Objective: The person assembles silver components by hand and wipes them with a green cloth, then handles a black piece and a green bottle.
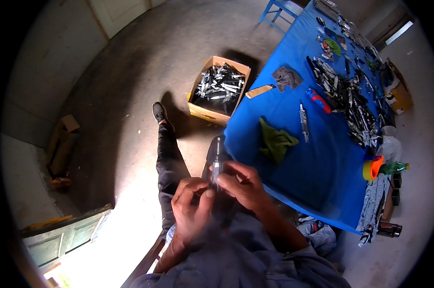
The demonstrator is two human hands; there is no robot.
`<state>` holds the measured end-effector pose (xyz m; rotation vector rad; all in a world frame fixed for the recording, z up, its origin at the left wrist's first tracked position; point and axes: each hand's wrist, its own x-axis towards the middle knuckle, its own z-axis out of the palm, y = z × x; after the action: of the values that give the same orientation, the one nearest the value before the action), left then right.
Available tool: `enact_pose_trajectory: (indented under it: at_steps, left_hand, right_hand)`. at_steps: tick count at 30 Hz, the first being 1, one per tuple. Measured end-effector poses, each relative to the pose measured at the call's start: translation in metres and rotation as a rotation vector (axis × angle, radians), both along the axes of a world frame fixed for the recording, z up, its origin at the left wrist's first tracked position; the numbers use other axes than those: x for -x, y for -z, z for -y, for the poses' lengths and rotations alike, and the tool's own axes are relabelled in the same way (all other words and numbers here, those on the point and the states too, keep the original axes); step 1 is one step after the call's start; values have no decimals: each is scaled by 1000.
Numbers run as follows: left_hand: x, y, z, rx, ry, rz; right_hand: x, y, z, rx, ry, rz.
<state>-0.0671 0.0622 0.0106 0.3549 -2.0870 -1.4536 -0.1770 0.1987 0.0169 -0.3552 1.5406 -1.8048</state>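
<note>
Both hands meet in front of my lap around a slim, upright silver-and-dark part (217, 168). Its narrow end points away from me; its exact kind cannot be made out. My left hand (193, 204) pinches its lower left side with thumb and fingertips. From the other side my right hand (243, 187) grips it, thumb laid against it and fingers curled. The fingers hide its lower end. A similar slim silver-and-black part (303, 122) lies on the blue-covered table (317, 177) to my right, beside a crumpled green cloth (277, 141).
Ahead on the floor, an open cardboard box (209, 115) holds several silver-and-black parts. The table also bears a grey cloth (287, 78), a tan-handled tool (260, 91), a red-and-blue object (319, 101) and a long heap of parts (349, 101). A green bottle (394, 167) sits at its right edge.
</note>
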Motion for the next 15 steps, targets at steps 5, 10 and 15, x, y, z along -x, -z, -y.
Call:
enact_pose_trajectory:
  at_steps: [5,10,15]
  left_hand:
    - [7,-18,7,52,-64,2]
    - [13,-29,7,-13,-16,20]
    - [11,-31,9,-5,-12,33]
  right_hand:
    - [8,-13,-7,-58,-95,-119]
    - [9,-14,-7,-70,-129,-189]
    - [10,-12,-8,-46,-169,-223]
